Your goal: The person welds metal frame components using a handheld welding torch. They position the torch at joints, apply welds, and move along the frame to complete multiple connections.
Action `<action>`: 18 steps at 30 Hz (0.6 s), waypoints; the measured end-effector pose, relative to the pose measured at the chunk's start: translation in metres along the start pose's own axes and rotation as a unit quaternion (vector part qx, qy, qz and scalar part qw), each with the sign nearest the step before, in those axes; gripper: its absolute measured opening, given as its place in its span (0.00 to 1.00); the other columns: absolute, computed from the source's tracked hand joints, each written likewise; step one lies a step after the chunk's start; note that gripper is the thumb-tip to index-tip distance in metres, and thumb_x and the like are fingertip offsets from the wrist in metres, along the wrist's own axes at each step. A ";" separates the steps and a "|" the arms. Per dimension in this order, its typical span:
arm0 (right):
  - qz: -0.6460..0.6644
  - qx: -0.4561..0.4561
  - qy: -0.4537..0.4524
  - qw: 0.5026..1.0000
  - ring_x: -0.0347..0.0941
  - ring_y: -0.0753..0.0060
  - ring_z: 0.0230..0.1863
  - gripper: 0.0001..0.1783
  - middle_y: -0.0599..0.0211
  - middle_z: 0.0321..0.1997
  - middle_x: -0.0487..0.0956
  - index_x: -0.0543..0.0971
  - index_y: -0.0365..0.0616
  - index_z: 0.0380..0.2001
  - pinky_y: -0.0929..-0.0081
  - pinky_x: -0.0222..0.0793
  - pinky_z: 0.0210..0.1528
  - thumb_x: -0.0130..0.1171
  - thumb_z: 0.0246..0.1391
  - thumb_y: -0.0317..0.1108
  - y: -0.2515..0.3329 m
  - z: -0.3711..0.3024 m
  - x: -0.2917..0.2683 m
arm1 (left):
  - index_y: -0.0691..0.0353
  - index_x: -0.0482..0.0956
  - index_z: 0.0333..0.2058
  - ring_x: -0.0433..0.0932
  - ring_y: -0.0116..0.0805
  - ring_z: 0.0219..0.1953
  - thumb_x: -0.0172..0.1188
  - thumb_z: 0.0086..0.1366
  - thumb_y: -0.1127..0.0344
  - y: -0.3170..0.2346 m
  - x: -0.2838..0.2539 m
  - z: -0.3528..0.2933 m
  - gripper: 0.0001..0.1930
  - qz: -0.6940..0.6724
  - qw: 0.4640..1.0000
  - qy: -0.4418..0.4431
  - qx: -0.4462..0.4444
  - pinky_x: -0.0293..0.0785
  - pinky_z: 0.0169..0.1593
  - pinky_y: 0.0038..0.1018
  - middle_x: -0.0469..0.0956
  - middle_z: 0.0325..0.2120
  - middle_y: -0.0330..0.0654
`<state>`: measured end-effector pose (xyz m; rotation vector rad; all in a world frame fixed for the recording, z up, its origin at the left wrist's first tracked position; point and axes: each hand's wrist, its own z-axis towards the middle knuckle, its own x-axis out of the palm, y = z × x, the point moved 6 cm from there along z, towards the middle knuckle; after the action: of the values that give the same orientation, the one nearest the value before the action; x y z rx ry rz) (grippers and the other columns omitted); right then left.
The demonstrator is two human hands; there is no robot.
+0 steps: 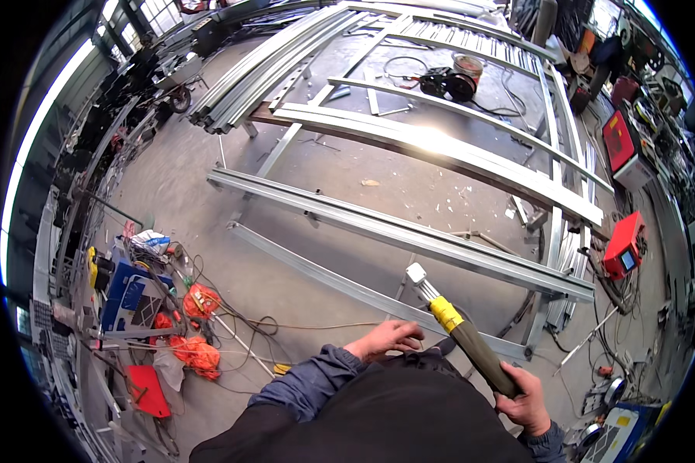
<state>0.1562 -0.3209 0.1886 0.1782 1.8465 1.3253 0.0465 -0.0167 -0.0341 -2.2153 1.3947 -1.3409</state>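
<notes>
Metal frame (555, 231): open lattice across the floor ahead of the wearer; the largest obstacle, best worked along rather than leaned across.
Bar bundle (278, 65): long pale lengths stacked on the frame's far left, ends overhanging.
Slotted rail (394, 229): spans the near part; a hard edge to keep knuckles off.
Lowest rail (316, 266): between the slotted rail and the wearer, likely to catch a shin.
Blue machine (135, 297): at far left, amid clutter.
Red unit (624, 247): boxy, beyond the frame's right side.
Sleeved tool (483, 359): before the torso, slanting up and leftward to a white tip; contact with a rail cannot be told. A slow, level swing should spare the tip.
Orange bags (197, 355): crumpled on the floor, left.
Right hand (525, 397): wrapped round the tool's lower end; so low a grip probably leaves the tip wavering.
Left hand (390, 338): half open, fingers loosely bent, nothing visibly held; support near the yellow collar (445, 313) would steady matters.
Cord (328, 326): trails along the floor, a tripping risk.
</notes>
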 end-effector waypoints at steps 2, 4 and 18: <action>0.011 -0.043 0.032 0.998 0.82 0.63 0.34 0.38 0.59 0.35 0.83 0.82 0.43 0.62 0.70 0.77 0.40 0.75 0.43 0.24 0.017 0.019 -0.005 | 0.63 0.66 0.73 0.76 0.39 0.67 0.59 0.78 0.38 -0.027 0.035 -0.001 0.39 -0.072 0.991 0.018 0.108 0.72 0.71 0.41 0.76 0.66 0.47; 0.003 -0.089 0.039 0.995 0.81 0.63 0.34 0.37 0.60 0.35 0.82 0.82 0.44 0.62 0.69 0.77 0.41 0.76 0.42 0.25 0.095 0.024 0.057 | 0.57 0.68 0.73 0.73 0.43 0.71 0.66 0.74 0.44 -0.054 0.008 -0.057 0.37 -0.215 0.947 0.141 0.192 0.67 0.75 0.45 0.76 0.67 0.45; 0.195 -0.131 0.350 0.907 0.64 0.55 0.78 0.57 0.47 0.79 0.64 0.40 0.45 0.85 0.58 0.56 0.79 0.54 0.72 0.65 0.269 0.222 0.286 | 0.61 0.70 0.66 0.76 0.47 0.68 0.65 0.76 0.67 -0.201 -0.117 -0.346 0.24 -0.067 0.875 -0.006 0.480 0.72 0.71 0.43 0.79 0.61 0.52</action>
<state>0.0357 0.1108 0.2387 -0.0974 2.2562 2.1055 -0.1144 0.2805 0.2103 -1.6081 0.3614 -1.5675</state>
